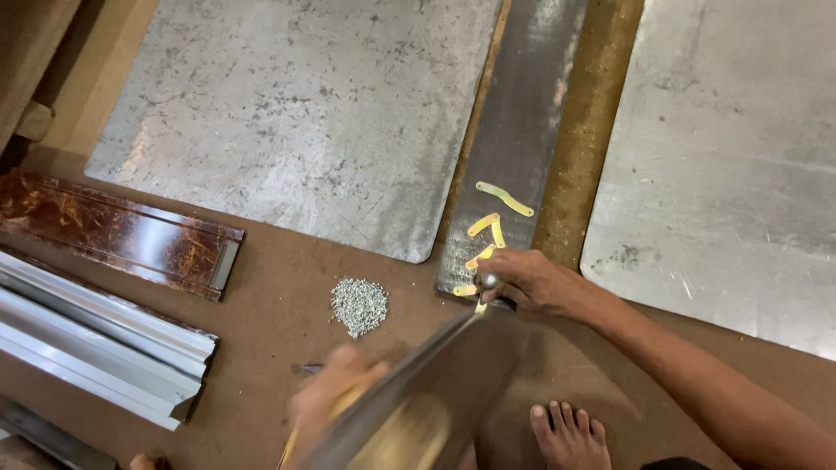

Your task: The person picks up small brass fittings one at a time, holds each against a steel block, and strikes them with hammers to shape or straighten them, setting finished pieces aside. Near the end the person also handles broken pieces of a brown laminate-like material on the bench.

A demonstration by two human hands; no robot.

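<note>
Brown-and-grey, the long metal profile (pixel 409 392) runs from seven o'clock toward one o'clock, its far end at the dark steel strip (pixel 514 148). Blurred, the left hand (pixel 335 396) is closed around its near part. Curled, the right hand (pixel 531 280) pinches a small rivet (pixel 486 281) beside yellowish flat brackets (pixel 492 231); grey rivets (pixel 359 305) are heaped at nine o'clock.

A bar (pixel 514 130) lies on the floor (pixel 279 287) between two sheets, one to its left (pixel 296 104) and one to its right (pixel 731 157). Strips (pixel 492 226) lie on the bar's near end, the right hand (pixel 531 283) just beside them. A pile of rivets (pixel 359 306) sits left of that end. Profiles (pixel 104 339) lie far left, a panel (pixel 122 231) behind them. A foot (pixel 570 435) rests nearest.
</note>
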